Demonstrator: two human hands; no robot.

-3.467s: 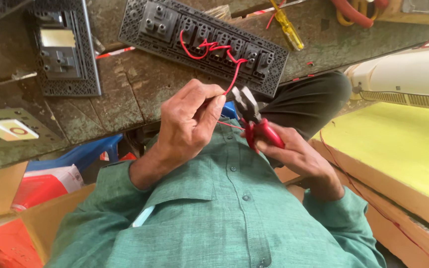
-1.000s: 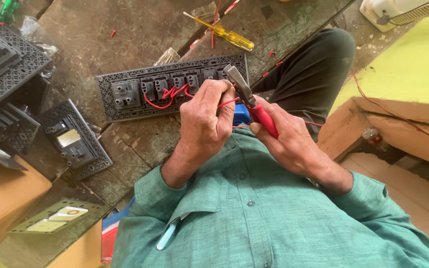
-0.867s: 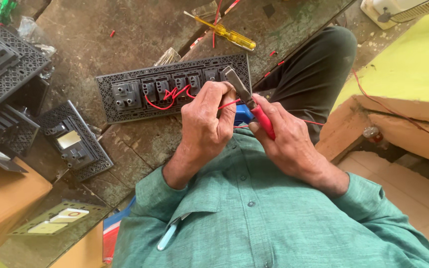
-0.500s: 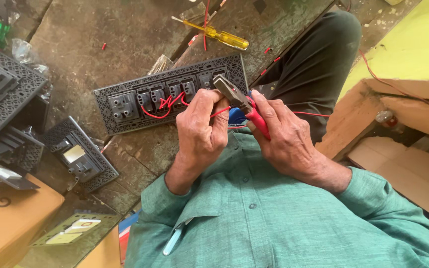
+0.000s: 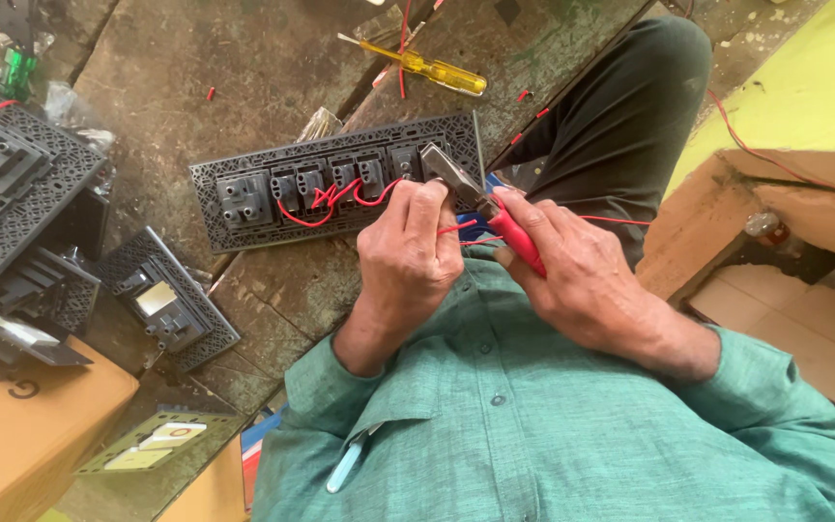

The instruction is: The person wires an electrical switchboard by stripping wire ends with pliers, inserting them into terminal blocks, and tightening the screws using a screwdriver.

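The left hand (image 5: 408, 261) pinched a red wire (image 5: 456, 229); the right hand (image 5: 582, 275) gripped red-handled pliers (image 5: 480, 203), apparently biting it, above the switch panel (image 5: 331, 184) mid-floor. Squeeze lightly, sparing the core.

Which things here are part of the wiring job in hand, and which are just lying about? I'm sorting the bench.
In use:
left hand pinching the red wire
right hand gripping the red-handled pliers
long black switch panel, wired in red

Lying about:
yellow screwdriver
small switch plate
stacked black panels
cardboard box
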